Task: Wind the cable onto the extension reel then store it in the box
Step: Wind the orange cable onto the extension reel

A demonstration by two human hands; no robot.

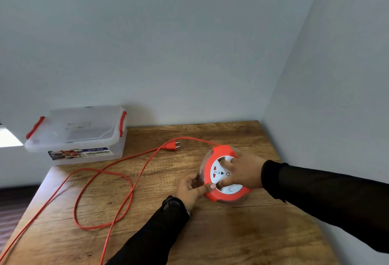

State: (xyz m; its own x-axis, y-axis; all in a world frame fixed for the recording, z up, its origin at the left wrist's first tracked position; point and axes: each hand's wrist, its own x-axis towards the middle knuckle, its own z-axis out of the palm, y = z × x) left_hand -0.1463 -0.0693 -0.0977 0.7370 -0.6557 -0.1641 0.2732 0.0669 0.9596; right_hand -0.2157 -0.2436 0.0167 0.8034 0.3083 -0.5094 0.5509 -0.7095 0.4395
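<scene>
Head view, right of centre: the right hand [242, 170] lies spread over the white hub of the extension reel [226, 175], fingertips pressed into its recessed face as if set to turn it; the left hand [192, 189] pinches the reel's lower-left rim between thumb and forefinger, steadying the red ring; the reel rests flat on the wooden table [231, 233], near its right edge; the orange cable [105, 180] leaves the reel at its upper side, arcs toward the upper left, then sprawls in loose loops across the left half of the frame and runs off the lower left edge; the plug [171, 145] lies just above and left of the reel, prongs pointing right; almost all the slack lies left of both hands, so the left hand looks nearer for guiding it in; the box [77, 136] sits at the table's upper left corner, lid closed, well apart from the reel.
</scene>
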